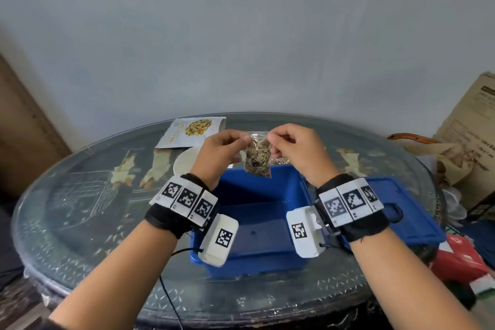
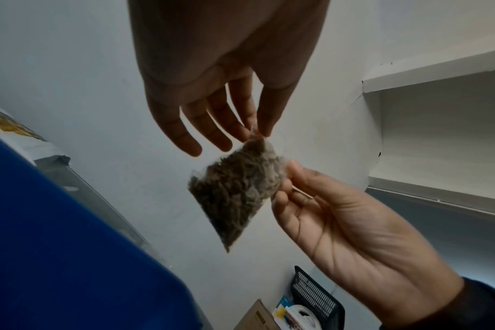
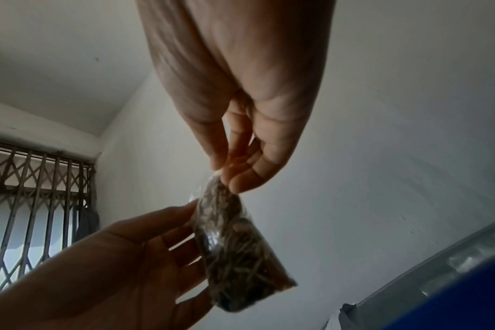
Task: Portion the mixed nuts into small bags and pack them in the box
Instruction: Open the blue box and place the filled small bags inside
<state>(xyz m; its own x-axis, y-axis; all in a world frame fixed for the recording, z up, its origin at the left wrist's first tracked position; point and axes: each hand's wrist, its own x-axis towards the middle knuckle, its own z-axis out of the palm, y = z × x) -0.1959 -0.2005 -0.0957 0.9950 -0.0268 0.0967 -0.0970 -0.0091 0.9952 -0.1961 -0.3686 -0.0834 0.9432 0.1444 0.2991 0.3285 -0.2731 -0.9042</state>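
Both hands hold a small clear bag of mixed nuts [image 1: 257,157] above the open blue box [image 1: 257,220]: the left hand [image 1: 218,154] and the right hand [image 1: 296,151] each pinch a top corner. Behind the box, the nut packet [image 1: 191,132] has writing too blurred to read; a white bowl [image 1: 184,161] is half hidden.

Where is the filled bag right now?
In the head view the bag hangs mid-frame above the far edge of the open blue box, pinched at its top by the left hand and right hand.
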